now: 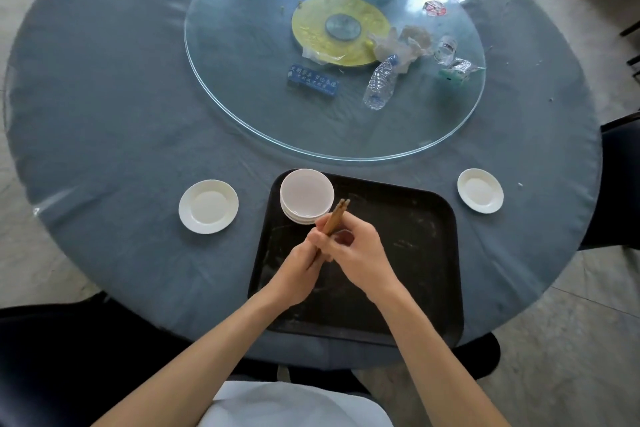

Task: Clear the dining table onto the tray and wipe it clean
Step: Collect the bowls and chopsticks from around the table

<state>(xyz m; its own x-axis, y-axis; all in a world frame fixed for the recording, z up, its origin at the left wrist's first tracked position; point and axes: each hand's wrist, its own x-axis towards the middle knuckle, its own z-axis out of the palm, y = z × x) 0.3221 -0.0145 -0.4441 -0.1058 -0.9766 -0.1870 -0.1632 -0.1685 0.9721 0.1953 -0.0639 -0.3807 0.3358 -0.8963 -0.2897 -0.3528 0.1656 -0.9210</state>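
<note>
Gripping a bundle of wooden chopsticks (pixel 335 219), the left hand (pixel 300 273) and right hand (pixel 360 258) close around its lower part together, probably to even the sticks before laying them down. Directly beneath both hands lies the black tray (pixel 408 253), set at the near edge of the counter (pixel 121 114) for short reaches. Just beyond the fingers, stacked white bowls (pixel 306 196) occupy the tray's far left corner. Two saucers, one left (pixel 208 206) and one right (pixel 480 190), remain off the tray. Farther out, the glass turntable (pixel 242 45) carries a plastic bottle (pixel 381 81), crumpled tissue (pixel 403 43) and a blue sign (pixel 312 79); its white lettering is too blurred to read.
</note>
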